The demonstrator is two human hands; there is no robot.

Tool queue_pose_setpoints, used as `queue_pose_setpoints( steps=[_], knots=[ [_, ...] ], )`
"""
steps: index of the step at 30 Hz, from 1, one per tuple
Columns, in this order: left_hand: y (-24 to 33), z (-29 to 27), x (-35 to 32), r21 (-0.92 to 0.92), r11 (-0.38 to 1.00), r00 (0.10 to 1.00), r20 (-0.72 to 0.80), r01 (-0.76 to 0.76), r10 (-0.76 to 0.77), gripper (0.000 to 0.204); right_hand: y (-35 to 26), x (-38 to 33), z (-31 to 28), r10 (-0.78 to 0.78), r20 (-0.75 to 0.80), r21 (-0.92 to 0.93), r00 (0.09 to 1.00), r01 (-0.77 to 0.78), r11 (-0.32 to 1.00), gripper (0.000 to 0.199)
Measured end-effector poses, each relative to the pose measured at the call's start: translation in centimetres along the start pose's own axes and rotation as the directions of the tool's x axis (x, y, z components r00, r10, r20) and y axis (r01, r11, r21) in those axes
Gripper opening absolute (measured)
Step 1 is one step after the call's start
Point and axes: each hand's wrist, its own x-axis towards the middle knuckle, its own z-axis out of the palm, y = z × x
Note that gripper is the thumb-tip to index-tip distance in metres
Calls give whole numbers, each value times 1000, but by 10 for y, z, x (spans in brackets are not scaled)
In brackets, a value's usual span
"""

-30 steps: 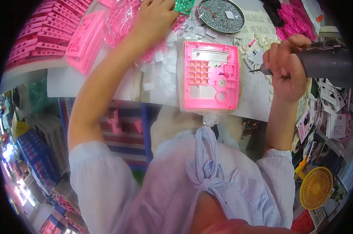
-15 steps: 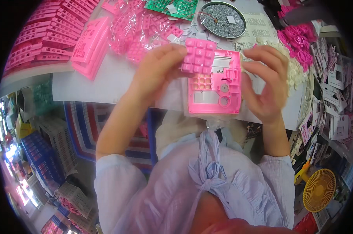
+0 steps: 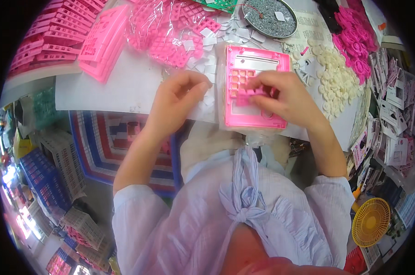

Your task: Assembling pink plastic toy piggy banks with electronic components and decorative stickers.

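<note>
A pink plastic casing with a grid of square holes lies on the table in front of me, on a clear-wrapped block. Above its lower part, my right hand pinches a pink keypad between thumb and fingers. The keypad is tilted and partly covered by the fingers. Left of the casing, my left hand hovers with loosely curled fingers and nothing visible in it. Small white paper pieces lie close to its fingertips.
Pink panels are stacked at the far left, beside bagged pink keypads. A round tray of screws stands at the back. White discs and pink flower-shaped parts are heaped to the right. A yellow fan stands lower right.
The keypad has passed from my left hand to my right and now sits lower, over the casing. My left hand has drawn back and down. The whole view has shifted slightly.
</note>
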Motion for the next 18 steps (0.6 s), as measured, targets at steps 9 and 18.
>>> queue_pose_setpoints(
  steps=[9, 18],
  knots=[
    [-9, -7, -2, 22, 998, 998, -10, -54, 54, 14, 15, 21, 15, -125, -240, -367, 963, 29, 930, 30],
    [22, -25, 35, 521, 812, 926, -99, -265, 365, 12, 1, -16, 35, -296, 69, -703, 953, 257, 663, 84]
  ],
)
